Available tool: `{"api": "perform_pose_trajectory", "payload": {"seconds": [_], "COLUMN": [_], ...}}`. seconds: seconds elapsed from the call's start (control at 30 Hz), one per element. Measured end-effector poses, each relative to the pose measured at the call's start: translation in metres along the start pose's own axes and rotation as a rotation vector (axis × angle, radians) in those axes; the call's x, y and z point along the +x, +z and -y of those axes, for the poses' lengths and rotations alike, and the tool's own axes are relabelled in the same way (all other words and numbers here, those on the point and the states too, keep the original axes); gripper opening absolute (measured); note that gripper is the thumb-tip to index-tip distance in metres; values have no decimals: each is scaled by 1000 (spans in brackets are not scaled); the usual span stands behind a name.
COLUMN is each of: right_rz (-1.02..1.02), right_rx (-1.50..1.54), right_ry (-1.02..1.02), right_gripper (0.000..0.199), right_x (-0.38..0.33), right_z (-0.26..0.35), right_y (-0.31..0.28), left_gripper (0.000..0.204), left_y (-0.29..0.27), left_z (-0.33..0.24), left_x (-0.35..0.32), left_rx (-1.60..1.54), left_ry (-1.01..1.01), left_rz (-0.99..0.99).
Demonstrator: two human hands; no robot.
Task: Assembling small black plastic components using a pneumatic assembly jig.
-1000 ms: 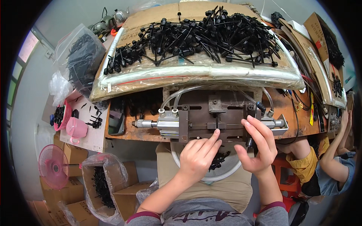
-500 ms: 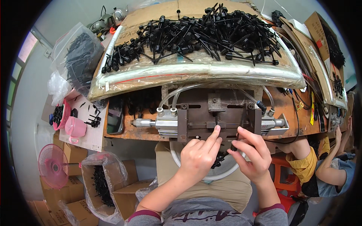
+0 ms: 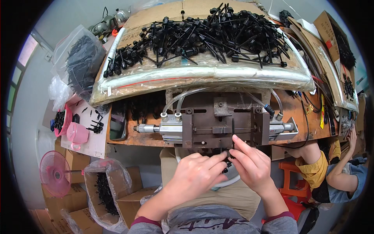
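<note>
Hands (image 3: 224, 171) meet below the press jig (image 3: 218, 124), fingertips pinching small black parts (image 3: 228, 156).

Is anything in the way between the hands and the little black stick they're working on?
No, nothing visible. The right hand already pinches the thin black stick, which stands upright against the metal press fixture. The left hand meets it fingertip to fingertip just below, at the fixture's front edge.

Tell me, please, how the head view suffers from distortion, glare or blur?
Head view: fisheye bends the bench edge and blackens the corners; glare streaks the clear plastic under the black parts; left hand and right hand look sharp, not smeared.
</note>
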State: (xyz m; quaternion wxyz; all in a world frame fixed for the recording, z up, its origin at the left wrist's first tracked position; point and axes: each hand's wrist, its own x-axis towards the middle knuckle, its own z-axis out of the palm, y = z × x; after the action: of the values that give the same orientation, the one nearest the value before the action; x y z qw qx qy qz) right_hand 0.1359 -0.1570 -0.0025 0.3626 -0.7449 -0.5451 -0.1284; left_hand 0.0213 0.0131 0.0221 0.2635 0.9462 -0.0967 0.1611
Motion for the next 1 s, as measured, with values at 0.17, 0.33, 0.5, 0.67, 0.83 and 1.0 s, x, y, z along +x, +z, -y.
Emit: {"api": "perform_pose_trajectory", "payload": {"seconds": [0.17,0.33,0.5,0.67,0.83,1.0], "right_rz": [74,108,129,139,130,-25], "right_rx": [-111,-217,-249,-255,-181,1], "right_ry": [-35,-2,15,34,35,114], "right_gripper": [20,20,26,25,24,23], "right_x": [0,10,11,9,16,33], "right_z": [-1,6,8,9,15,7], "right_y": [18,20,21,21,15,-13], "left_gripper": [25,16,16,16,10,7], "left_y": [-36,-41,-28,-19,-20,-45], "left_z": [10,43,69,77,81,49], "left_x": [44,124,181,204,201,155], "left_rx": [-55,198,395,380,244,61], "left_ry": [-12,93,32,-90,10,42], "left_rz": [-226,-540,-459,-309,-267,-481]}}
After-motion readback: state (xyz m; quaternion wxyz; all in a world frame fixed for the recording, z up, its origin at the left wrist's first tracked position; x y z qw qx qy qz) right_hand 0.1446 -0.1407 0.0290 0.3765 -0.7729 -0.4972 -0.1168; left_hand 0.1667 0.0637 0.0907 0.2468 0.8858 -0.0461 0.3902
